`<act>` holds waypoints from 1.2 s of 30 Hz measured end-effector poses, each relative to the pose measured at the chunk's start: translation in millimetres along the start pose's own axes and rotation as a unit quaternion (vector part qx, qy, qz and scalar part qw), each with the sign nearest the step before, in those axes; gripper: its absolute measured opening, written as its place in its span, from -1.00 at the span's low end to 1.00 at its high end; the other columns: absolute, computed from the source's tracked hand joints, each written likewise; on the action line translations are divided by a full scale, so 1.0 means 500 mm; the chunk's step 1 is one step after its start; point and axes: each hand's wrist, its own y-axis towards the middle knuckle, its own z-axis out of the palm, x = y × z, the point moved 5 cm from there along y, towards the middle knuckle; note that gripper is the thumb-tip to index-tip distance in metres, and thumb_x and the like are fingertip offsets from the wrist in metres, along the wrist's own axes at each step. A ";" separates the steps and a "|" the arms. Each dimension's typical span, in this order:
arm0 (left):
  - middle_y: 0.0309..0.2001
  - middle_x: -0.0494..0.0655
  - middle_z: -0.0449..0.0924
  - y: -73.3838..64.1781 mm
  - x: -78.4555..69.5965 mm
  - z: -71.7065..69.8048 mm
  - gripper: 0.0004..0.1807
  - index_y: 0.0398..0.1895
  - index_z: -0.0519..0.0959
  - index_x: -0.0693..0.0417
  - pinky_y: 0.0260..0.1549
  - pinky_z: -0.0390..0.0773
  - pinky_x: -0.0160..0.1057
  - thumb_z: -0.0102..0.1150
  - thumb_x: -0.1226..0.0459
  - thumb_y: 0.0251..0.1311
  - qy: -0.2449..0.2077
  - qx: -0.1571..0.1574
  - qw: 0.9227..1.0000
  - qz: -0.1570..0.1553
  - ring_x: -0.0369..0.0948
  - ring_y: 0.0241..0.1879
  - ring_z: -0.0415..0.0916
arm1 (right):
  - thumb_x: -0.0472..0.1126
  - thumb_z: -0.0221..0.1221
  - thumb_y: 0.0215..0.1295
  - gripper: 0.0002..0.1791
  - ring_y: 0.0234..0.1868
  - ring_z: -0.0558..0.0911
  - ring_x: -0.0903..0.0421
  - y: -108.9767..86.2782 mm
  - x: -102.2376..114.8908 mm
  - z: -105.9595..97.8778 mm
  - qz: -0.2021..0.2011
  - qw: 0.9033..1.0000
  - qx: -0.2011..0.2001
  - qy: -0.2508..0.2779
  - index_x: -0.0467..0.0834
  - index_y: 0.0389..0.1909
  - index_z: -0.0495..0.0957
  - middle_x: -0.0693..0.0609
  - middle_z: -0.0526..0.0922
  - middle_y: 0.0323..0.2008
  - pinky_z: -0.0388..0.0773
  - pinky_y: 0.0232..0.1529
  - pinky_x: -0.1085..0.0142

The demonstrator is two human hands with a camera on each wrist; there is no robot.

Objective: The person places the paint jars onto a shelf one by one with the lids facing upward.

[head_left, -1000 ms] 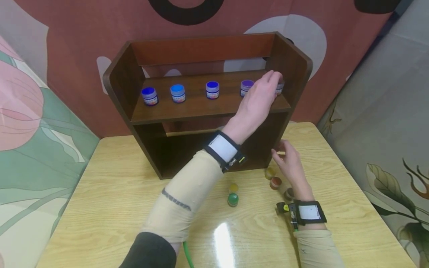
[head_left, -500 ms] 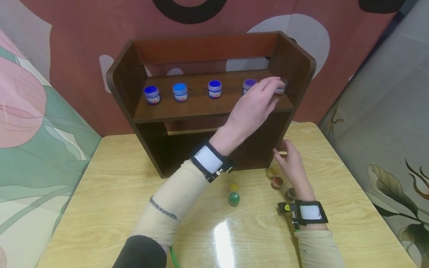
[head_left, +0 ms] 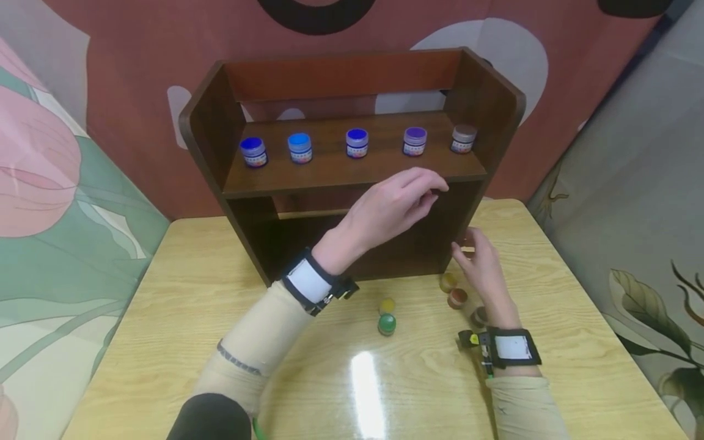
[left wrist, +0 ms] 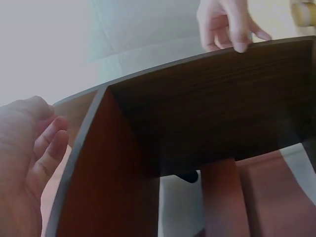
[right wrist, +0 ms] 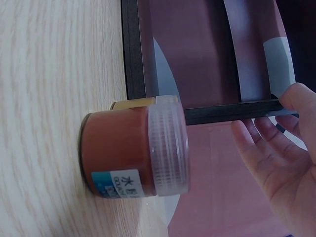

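Observation:
My left hand [head_left: 393,205] hovers before the dark wooden shelf [head_left: 330,183], fingers loosely bent and holding nothing. Above it on the upper board stands a row of small paint jars: a dark blue jar [head_left: 254,153], a light blue jar [head_left: 300,148], a blue jar [head_left: 357,143], a purple jar [head_left: 415,142] and a greyish jar [head_left: 463,139] at the right end. My right hand [head_left: 484,266] holds the front edge of the shelf's right side panel [right wrist: 232,111], thumb on one side and fingers on the other. Close to this hand, a red-brown paint jar [right wrist: 118,153] stands on the table.
On the table stand a green jar [head_left: 387,324], a yellow jar [head_left: 387,305], an ochre jar [head_left: 448,282] and a dark jar [head_left: 480,316], the last partly behind the right wrist. Patterned cloth [head_left: 132,55] hangs behind the shelf.
My left hand has let go of the greyish jar and drawn back down and to the left, so the jar now shows fully. The right hand stays at the panel.

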 end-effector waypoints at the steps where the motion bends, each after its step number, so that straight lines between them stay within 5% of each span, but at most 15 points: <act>1: 0.03 -0.05 0.68 -0.009 0.001 0.002 -0.76 0.06 0.59 0.12 0.18 0.52 -0.46 0.14 0.29 0.39 -0.002 0.003 1.000 0.000 -0.23 0.06 0.63 | -0.30 0.11 0.40 -0.65 0.02 0.63 -0.25 0.000 0.000 0.000 -0.001 1.000 -0.001 -0.001 -0.35 0.14 0.40 -0.31 0.60 -0.07 0.67 -0.06 -0.13; 6: 0.02 -0.06 0.69 -0.056 0.014 0.011 -0.75 0.06 0.60 0.11 0.15 0.56 -0.41 0.18 0.29 0.37 -0.006 0.012 1.000 -0.009 -0.22 0.06 0.63 | -0.30 0.11 0.40 -0.65 0.00 0.64 -0.24 0.000 -0.002 0.002 -0.002 1.000 -0.003 -0.007 -0.35 0.13 0.41 -0.30 0.61 -0.07 0.68 -0.07 -0.10; 16: -0.03 -0.08 0.70 -0.177 0.063 0.016 -0.75 0.04 0.60 0.07 0.01 0.64 -0.38 0.24 0.29 0.32 -0.005 0.011 0.996 -0.084 -0.24 -0.03 0.65 | -0.28 0.12 0.40 -0.64 0.01 0.64 -0.24 0.000 -0.003 0.003 0.005 1.000 -0.004 -0.007 -0.35 0.14 0.40 -0.31 0.61 -0.06 0.67 -0.06 -0.11; 20: -0.11 -0.07 0.71 -0.230 0.082 0.013 -0.78 -0.04 0.62 0.08 -0.12 0.68 -0.36 0.28 0.32 0.26 0.002 -0.031 0.995 -0.093 -0.24 -0.16 0.65 | -0.28 0.12 0.41 -0.63 0.02 0.63 -0.27 -0.001 -0.001 0.002 0.010 1.000 0.000 -0.003 -0.36 0.15 0.39 -0.33 0.60 -0.04 0.66 -0.03 -0.14; 24: -0.20 -0.03 0.72 -0.280 0.103 -0.005 -0.81 -0.15 0.63 0.13 -0.18 0.68 -0.31 0.35 0.34 0.16 0.026 -0.120 0.987 -0.100 -0.19 -0.24 0.65 | -0.28 0.11 0.41 -0.62 0.03 0.63 -0.29 -0.001 0.001 0.001 0.009 1.000 -0.001 0.000 -0.38 0.15 0.39 -0.35 0.59 -0.03 0.65 -0.02 -0.17; 29: -0.25 0.06 0.69 -0.334 0.123 -0.032 -0.80 -0.23 0.61 0.22 -0.20 0.64 -0.20 0.38 0.38 0.09 0.082 -0.253 0.959 -0.098 -0.06 -0.24 0.62 | -0.29 0.12 0.41 -0.63 0.03 0.63 -0.30 -0.001 0.000 0.000 0.005 1.000 -0.002 0.001 -0.38 0.14 0.40 -0.35 0.59 -0.03 0.64 -0.02 -0.18; 36: -0.07 0.10 0.52 -0.402 0.145 -0.053 -0.61 -0.10 0.49 0.15 0.01 0.40 -0.10 0.41 0.40 0.01 0.147 -0.401 0.890 -0.160 0.01 -0.02 0.43 | -0.27 0.12 0.41 -0.63 0.04 0.64 -0.27 0.001 -0.001 0.002 0.008 1.000 0.001 -0.004 -0.35 0.15 0.39 -0.33 0.60 -0.02 0.66 -0.03 -0.14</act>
